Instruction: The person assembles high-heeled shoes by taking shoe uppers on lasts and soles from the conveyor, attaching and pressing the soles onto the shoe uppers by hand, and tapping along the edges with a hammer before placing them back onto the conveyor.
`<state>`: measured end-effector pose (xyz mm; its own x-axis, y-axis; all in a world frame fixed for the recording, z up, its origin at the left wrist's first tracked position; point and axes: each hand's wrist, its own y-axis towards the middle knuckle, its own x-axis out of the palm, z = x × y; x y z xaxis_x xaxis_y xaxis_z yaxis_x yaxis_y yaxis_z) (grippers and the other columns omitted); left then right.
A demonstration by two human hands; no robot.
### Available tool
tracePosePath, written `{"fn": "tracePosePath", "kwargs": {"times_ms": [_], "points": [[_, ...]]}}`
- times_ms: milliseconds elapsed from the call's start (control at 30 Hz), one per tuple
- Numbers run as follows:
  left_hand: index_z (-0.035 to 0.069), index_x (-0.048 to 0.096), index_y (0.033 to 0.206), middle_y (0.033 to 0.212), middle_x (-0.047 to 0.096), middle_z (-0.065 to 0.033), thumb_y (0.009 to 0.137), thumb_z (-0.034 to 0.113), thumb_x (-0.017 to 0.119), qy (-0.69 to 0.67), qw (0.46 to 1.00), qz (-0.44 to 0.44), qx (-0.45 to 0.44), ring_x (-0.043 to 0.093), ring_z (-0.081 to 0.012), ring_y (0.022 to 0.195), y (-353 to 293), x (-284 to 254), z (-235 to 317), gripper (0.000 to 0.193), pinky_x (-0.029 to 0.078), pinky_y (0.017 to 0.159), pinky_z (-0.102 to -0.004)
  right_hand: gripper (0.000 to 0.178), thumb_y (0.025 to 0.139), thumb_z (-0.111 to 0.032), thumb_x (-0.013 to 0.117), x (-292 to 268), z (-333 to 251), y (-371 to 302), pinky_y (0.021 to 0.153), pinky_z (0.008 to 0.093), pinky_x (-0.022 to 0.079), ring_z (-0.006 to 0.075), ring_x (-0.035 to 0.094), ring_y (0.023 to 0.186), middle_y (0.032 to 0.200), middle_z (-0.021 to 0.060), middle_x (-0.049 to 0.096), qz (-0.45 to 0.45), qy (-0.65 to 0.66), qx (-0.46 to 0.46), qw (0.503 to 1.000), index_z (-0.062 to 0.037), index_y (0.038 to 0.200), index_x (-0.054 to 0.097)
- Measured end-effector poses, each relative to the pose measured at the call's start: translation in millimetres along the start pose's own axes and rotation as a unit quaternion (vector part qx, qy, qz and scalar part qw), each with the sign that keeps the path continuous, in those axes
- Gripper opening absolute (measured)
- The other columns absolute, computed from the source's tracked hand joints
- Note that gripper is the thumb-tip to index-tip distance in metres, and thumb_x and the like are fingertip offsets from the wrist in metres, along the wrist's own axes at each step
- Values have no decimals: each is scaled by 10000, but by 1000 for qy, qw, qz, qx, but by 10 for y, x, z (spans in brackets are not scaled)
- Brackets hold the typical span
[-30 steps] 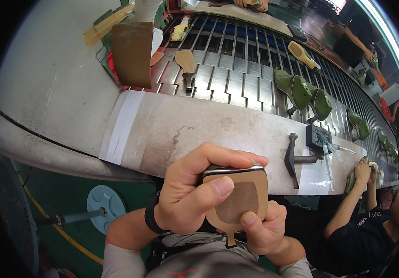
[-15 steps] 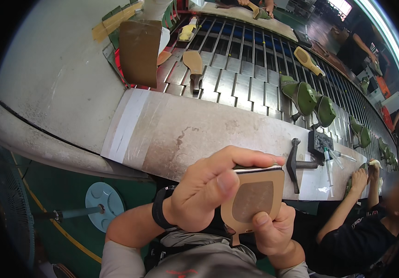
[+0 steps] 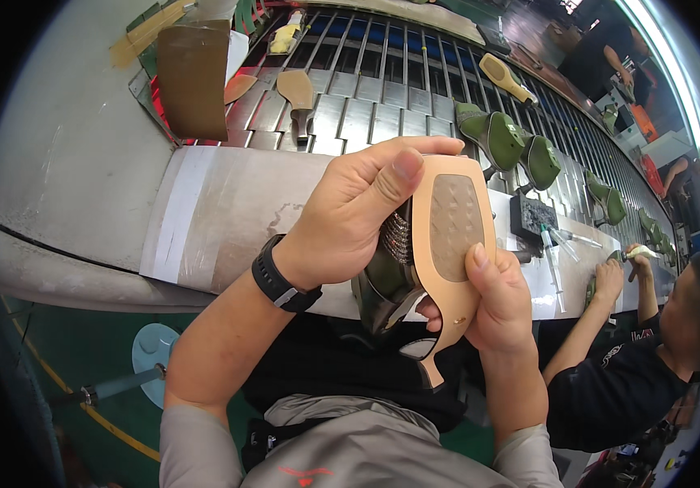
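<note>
Left hand (image 3: 338, 215) and right hand (image 3: 500, 309) both clamped on one dark heeled shoe (image 3: 384, 285)!
It's up over the tabletop's (image 3: 232, 187) near edge, sole (image 3: 453, 228) turned face-up, left thumb (image 3: 403, 171) at the toe, right thumb (image 3: 479, 267) along the side. Good handling here, I'd judge: steady, even thumb pressure, glittering band (image 3: 399, 236) spared any rubbing, heel tip (image 3: 432, 374) kept clear of knocks.
</note>
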<state>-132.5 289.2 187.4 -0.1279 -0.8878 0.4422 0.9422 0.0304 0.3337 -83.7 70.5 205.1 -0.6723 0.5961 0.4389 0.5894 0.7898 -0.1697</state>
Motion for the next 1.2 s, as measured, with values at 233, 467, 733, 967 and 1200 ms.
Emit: {"fn": "tracePosePath", "kwargs": {"times_ms": [233, 467, 733, 967, 1200], "points": [[-55, 419, 1572, 1439, 624, -133, 1115, 424, 582, 77, 997, 10, 30, 597, -164, 1321, -88, -9, -41, 681, 487, 1117, -325, 468, 1136, -352, 550, 33, 20, 28, 624, 325, 654, 211, 751, 730, 965, 178, 756, 31, -23, -17, 999, 94, 1223, 661], [-74, 416, 1566, 1639, 438, -292, 1074, 559, 567, 103, 995, 8, 11, 489, -322, 1493, -359, 64, 204, 816, 403, 1221, -425, 477, 1151, -361, 511, 270, 118, -209, 608, 289, 586, 156, 718, 692, 868, 123, 759, 38, -130, -42, 990, 79, 1129, 695], [-56, 662, 1156, 1206, 713, -380, 1042, 258, 658, 148, 977, 148, 37, 740, -430, 1153, -1158, 392, 592, 334, 546, 1085, -582, 269, 1044, -217, 670, 575, 434, -495, 493, 377, 458, 286, 567, 510, 633, 98, 570, -74, -369, -228, 898, -5, 880, 697], [14, 615, 986, 1019, 765, -297, 945, 131, 782, 188, 955, 230, 0, 788, -387, 1014, -1292, 430, 849, 208, 555, 1089, -555, 164, 969, -170, 747, 778, 597, -419, 520, 389, 474, 281, 574, 520, 660, 87, 600, -91, -389, -260, 879, -13, 925, 731], [51, 517, 1058, 920, 710, -158, 917, 155, 833, 298, 910, 284, 53, 762, -264, 872, -1298, 349, 810, 361, 620, 966, -473, 173, 931, -185, 804, 888, 480, -240, 521, 380, 495, 271, 602, 525, 661, 84, 627, -134, -406, -241, 871, -20, 942, 752]]}}
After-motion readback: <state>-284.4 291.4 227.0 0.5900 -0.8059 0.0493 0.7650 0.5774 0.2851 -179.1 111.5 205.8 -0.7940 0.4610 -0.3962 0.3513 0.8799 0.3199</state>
